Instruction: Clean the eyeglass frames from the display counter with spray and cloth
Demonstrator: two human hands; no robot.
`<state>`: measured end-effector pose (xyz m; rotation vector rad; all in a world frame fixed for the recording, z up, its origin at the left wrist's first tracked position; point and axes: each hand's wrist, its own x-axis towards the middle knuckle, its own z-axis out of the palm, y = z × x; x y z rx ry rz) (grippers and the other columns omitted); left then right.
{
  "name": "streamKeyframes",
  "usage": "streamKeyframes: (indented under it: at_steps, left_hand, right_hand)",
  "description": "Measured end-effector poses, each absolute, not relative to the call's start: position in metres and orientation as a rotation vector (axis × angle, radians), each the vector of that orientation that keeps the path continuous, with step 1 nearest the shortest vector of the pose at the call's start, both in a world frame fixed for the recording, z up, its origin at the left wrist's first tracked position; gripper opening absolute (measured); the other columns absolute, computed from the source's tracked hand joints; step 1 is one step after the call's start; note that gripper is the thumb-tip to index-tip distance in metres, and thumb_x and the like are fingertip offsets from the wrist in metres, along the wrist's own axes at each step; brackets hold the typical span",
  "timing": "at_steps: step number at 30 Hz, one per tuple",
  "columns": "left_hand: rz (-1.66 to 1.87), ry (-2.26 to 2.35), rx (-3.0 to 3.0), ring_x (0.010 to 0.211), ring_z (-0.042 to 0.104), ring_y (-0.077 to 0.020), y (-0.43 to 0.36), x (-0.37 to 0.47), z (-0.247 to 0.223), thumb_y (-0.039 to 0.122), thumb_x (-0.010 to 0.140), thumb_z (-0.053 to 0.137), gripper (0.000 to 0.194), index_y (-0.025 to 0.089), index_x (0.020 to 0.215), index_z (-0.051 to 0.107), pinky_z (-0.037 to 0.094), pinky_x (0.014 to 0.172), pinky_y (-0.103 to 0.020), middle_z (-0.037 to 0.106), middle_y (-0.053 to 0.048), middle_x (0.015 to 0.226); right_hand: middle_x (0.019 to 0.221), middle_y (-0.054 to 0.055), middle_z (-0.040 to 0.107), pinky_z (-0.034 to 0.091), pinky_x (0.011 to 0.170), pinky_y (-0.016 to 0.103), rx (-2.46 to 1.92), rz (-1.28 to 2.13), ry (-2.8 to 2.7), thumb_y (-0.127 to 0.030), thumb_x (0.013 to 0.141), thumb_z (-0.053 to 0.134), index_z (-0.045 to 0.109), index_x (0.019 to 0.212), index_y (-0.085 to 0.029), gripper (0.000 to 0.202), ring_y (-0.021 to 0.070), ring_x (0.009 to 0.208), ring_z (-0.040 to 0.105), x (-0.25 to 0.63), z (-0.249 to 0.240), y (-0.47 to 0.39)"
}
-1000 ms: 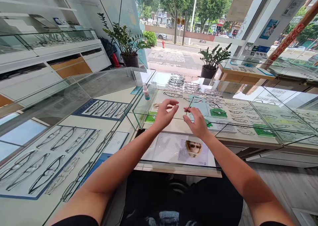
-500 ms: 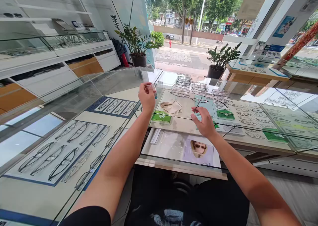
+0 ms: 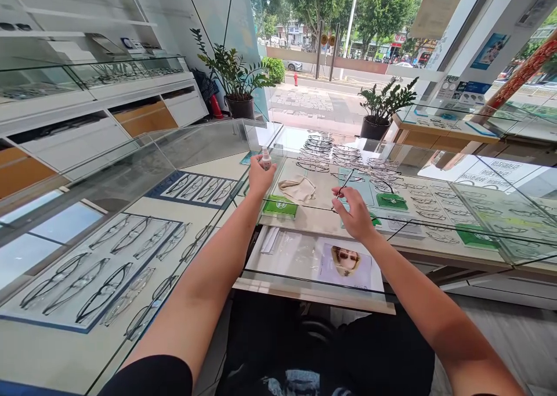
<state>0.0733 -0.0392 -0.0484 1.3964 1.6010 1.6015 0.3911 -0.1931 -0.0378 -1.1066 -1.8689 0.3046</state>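
Observation:
My left hand [image 3: 261,177] is closed around a small spray bottle [image 3: 266,158], its nozzle pointing up above the fingers. In my right hand [image 3: 354,207], thumb and fingers pinch a pair of eyeglasses [image 3: 345,182], seen nearly edge-on as thin dark lines. Both hands are above the glass counter. Between them a crumpled beige cloth [image 3: 297,189] lies on the counter. Just nearer to me is a green box [image 3: 280,205]. A second green case [image 3: 391,201] lies to the right of my right hand, with dark glasses against it.
Several rows of eyeglasses [image 3: 319,152] lie at the back of the counter. Trays of glasses [image 3: 104,268] fill the left display. An open drawer [image 3: 300,285] stands before my lap, with a printed purple sheet [image 3: 324,265] in it. Two potted plants [image 3: 239,85] stand behind.
My left hand has turned, bringing the spray bottle upright, and shifted slightly down. My right hand still pinches the glasses, tilted a little differently. The whole view has shifted slightly.

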Motion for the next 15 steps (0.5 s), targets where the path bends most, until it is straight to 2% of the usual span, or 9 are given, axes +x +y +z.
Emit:
streamKeyframes:
  at_steps: [3,6,10,13,15]
  left_hand:
    - [1.547,1.740,1.385,0.098,0.066,-0.0307,-0.042,0.075,-0.044,0.027,0.080,0.082,0.030,0.024,0.100,0.061,0.051,0.096,-0.044,0.070,-0.009,0.095]
    - [1.565,1.699,1.421,0.092,0.063,-0.0281,-0.049,0.081,-0.034,0.025,0.083,0.075,0.018,0.023,0.094,0.062,0.052,0.093,-0.044,0.068,-0.008,0.092]
    - [1.542,1.385,1.368,0.081,0.058,-0.0204,-0.066,0.103,-0.016,0.025,0.077,0.071,0.021,0.024,0.095,0.059,0.055,0.073,-0.036,0.060,-0.003,0.088]
    - [1.406,1.127,1.273,0.073,0.053,-0.0163,-0.086,0.127,-0.003,0.034,0.071,0.077,0.029,0.024,0.090,0.057,0.042,0.055,-0.026,0.054,-0.001,0.081]
    - [1.284,0.923,1.183,0.066,0.048,-0.0140,-0.103,0.142,0.003,0.047,0.071,0.080,0.037,0.024,0.086,0.056,0.032,0.050,-0.023,0.051,0.000,0.075]
  right_hand:
    - [0.124,0.013,0.078,0.059,0.104,0.053,-1.109,0.301,-1.872,-0.047,0.112,0.055,0.071,0.130,-0.025,0.033,0.0320,0.115,0.070,0.391,-0.037,-0.193]
    - [0.124,0.013,0.078,0.059,0.104,0.053,-1.112,0.302,-1.875,-0.046,0.112,0.055,0.070,0.131,-0.025,0.033,0.0317,0.114,0.070,0.391,-0.036,-0.193]
    - [0.122,0.013,0.077,0.058,0.106,0.054,-1.116,0.296,-1.875,-0.046,0.113,0.053,0.070,0.132,-0.025,0.034,0.0318,0.114,0.069,0.392,-0.034,-0.193]
    - [0.120,0.012,0.077,0.059,0.105,0.053,-1.118,0.287,-1.884,-0.047,0.113,0.053,0.070,0.134,-0.026,0.034,0.0319,0.114,0.070,0.392,-0.033,-0.194]
    - [0.121,0.012,0.077,0.059,0.104,0.052,-1.115,0.287,-1.887,-0.048,0.113,0.052,0.070,0.134,-0.026,0.035,0.0318,0.114,0.070,0.392,-0.032,-0.195]
